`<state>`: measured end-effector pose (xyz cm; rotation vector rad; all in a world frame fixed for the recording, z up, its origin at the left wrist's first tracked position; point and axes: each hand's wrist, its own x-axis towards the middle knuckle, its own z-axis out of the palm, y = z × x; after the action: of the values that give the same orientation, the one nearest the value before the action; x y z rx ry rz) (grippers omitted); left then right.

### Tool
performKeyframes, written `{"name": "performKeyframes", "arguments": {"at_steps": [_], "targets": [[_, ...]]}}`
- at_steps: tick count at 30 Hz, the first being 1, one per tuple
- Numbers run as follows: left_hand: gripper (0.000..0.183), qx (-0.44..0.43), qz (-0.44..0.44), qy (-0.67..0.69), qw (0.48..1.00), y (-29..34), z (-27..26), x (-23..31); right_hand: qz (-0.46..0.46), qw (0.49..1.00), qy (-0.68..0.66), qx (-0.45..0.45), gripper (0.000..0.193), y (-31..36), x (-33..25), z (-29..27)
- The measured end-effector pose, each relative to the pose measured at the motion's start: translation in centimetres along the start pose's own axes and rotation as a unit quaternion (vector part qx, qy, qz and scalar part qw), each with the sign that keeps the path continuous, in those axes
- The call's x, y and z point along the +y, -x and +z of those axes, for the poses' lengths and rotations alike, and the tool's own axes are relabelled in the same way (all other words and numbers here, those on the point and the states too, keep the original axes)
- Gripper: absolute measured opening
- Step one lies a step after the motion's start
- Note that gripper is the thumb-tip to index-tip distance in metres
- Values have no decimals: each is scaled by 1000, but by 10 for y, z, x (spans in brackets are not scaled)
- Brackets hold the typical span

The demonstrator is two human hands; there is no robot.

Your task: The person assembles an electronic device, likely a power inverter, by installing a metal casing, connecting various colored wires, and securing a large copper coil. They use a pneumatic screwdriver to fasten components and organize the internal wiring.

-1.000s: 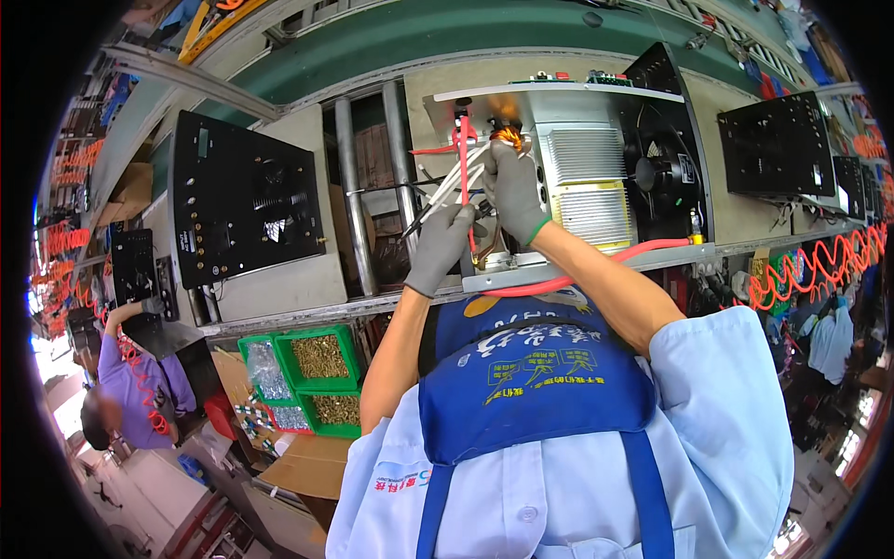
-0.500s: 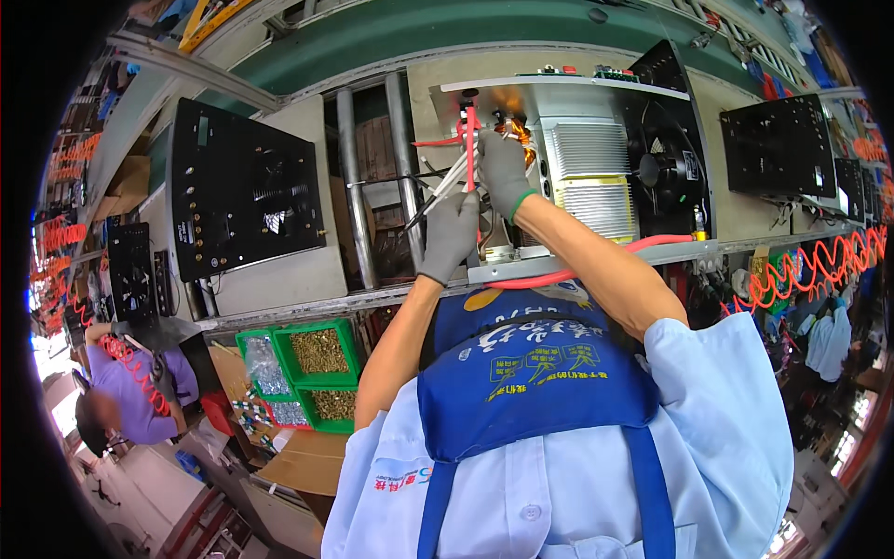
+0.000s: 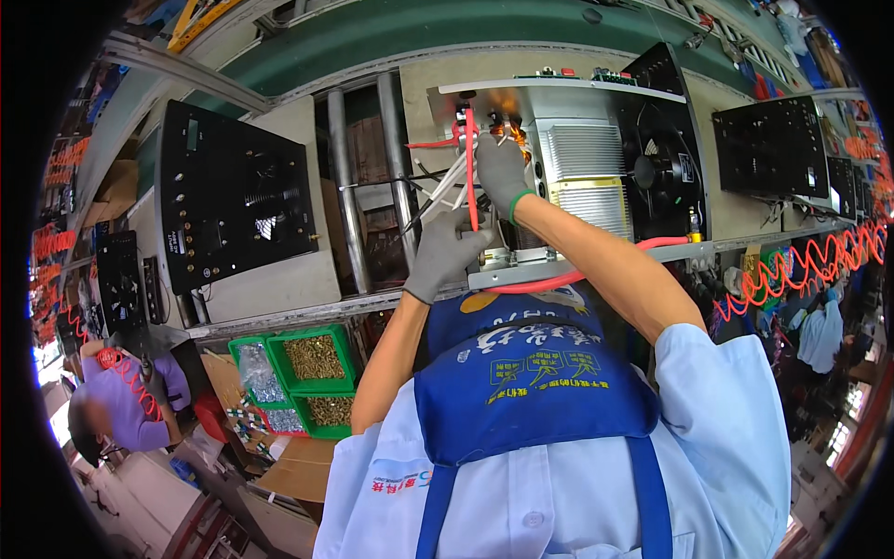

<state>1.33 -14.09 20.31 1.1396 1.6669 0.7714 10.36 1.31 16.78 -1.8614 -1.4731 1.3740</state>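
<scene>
My right hand (image 3: 501, 174), in a grey glove with a green cuff, reaches into an open metal equipment chassis (image 3: 568, 98). Its fingers are bent beside a copper coil (image 3: 518, 135); what they grip is hidden. Below and left of it is my left hand (image 3: 447, 250), also gloved, fingers apart near the lower end of a red cable (image 3: 471, 177). White sleeved wires (image 3: 449, 189) with dark ends fan out left of that cable. Inside the chassis sit a finned silver heatsink (image 3: 589, 154) and a black fan (image 3: 655, 170). A thick red cable (image 3: 549, 279) curves along its near edge.
Black panelled units stand on the line at left (image 3: 233, 196) and right (image 3: 771, 149). Metal rollers (image 3: 346, 186) lie left of the chassis. Green bins (image 3: 315, 361) of small fasteners sit at lower left. A person in purple (image 3: 140, 401) works beyond them. Coiled red hoses (image 3: 801, 265) hang right.
My left hand has let go of the red cable, moved down and slightly left, and spread its fingers. My right hand stays near the coil. The view has shifted slightly.
</scene>
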Motion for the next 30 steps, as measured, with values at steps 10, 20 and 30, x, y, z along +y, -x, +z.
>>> {"name": "performKeyframes", "arguments": {"at_steps": [10,20,30], "targets": [[35,17,11,-14,1000,-4,-2,8,11,999,16,41,56,1,2,-1],[28,17,77,-60,995,-13,-5,-4,19,990,97,100,45,7,-9,-3],[25,61,119,54,989,-11,-1,-3,73,987,123,80,55,5,-18,0]]}}
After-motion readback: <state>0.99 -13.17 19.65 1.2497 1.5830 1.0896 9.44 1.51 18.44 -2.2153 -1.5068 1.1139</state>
